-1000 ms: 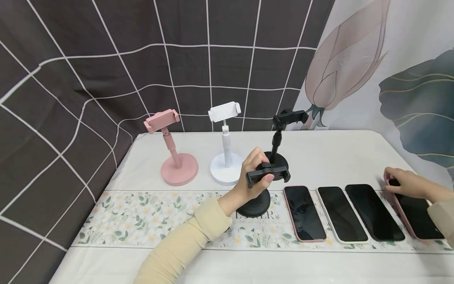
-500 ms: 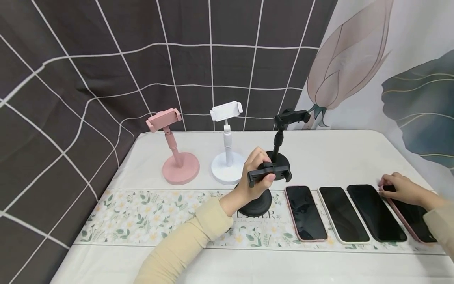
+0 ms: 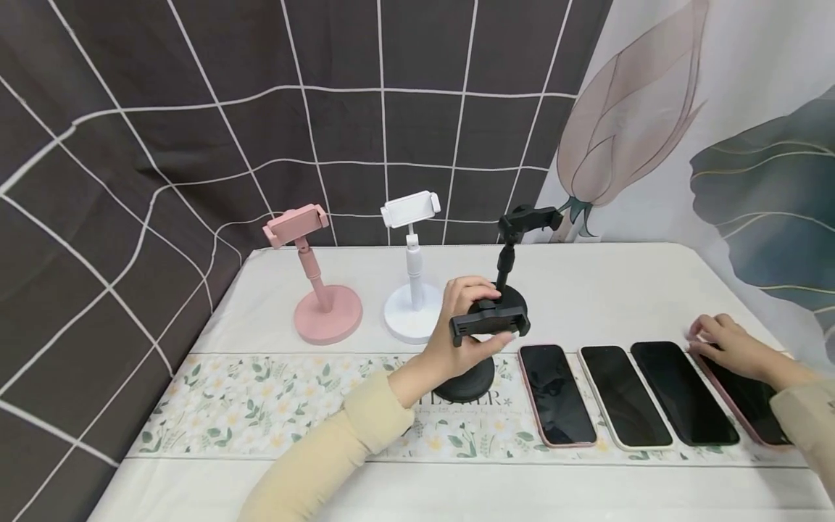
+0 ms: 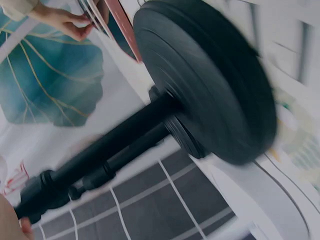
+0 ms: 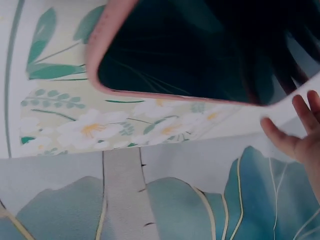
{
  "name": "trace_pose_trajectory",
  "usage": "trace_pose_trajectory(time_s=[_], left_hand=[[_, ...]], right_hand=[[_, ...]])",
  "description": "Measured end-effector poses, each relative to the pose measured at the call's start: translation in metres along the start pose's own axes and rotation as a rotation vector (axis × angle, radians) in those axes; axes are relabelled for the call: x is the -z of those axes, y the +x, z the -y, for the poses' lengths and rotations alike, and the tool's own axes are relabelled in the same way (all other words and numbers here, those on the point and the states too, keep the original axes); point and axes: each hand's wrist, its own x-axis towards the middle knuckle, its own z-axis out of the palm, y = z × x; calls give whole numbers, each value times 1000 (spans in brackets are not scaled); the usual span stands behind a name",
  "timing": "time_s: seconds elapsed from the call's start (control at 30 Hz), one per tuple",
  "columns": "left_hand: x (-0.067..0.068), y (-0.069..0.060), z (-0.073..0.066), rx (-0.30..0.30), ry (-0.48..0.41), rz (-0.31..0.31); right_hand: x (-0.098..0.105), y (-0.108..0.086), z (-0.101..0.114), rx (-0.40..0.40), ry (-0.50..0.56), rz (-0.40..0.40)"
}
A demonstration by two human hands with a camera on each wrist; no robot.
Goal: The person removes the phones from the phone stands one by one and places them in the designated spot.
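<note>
My left hand [image 3: 449, 349] grips a black phone stand [image 3: 489, 323] just below its clamp and holds it over the floral strip. In the left wrist view the round base [image 4: 215, 80] of this stand fills much of the picture, tilted, with fingers on the far end of its stem. At the right, my right hand [image 3: 740, 351] is at the upper end of a phone in a pink case [image 3: 750, 400], which lies flat, screen up. Right wrist view: the fingertips [image 5: 280, 137] are spread beside the phone's edge; whether any touches it is hard to tell.
A pink phone stand [image 3: 328, 315], a white one [image 3: 414, 313] and another black one [image 3: 506, 254] stand at the back. Left of the right hand lie a pink-cased phone [image 3: 557, 395], a white-edged phone [image 3: 626, 397] and a black phone [image 3: 683, 393]. A dark grid curtain [image 3: 339, 123] hangs behind.
The rightmost phone has slid left, closer to the black phone, with my right hand. That hand's fingers have loosened. My left hand has shifted its fingers slightly on the held stand.
</note>
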Motion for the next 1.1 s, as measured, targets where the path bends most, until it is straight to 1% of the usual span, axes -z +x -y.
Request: trace_pose_trajectory(time_s=[0.07,0.13,0.2,0.3,0.37,0.43,0.5,0.57,0.63,0.73,0.8,0.87,0.97,1.1], left_hand=[[7,-5,0,7,53,24],[15,-8,0,46,68,41],[24,-11,-1,114,88,52],[37,-14,-2,249,92,95],[42,-17,-3,345,79,124],[45,-21,-2,428,62,149],[45,-24,0,494,38,173],[43,-26,2,546,17,185],[40,-29,4,579,-12,186],[34,-33,6,597,-18,185],[30,-35,7,588,8,191],[27,-37,6,566,48,202],[25,-38,4,537,96,207],[22,-35,-1,511,151,208]], right_hand=[[6,1,6,4,-3,-67],[14,4,18,18,20,-157],[20,10,34,64,69,-275],[24,22,66,142,185,-392],[23,32,87,213,233,-456],[20,40,112,275,277,-499],[17,44,140,324,310,-532],[14,45,169,391,338,-557],[12,43,198,469,351,-574],[6,39,235,644,352,-607],[2,37,253,743,325,-625],[-1,35,265,824,296,-641],[-7,30,276,877,264,-630],[-13,24,281,915,255,-590]])
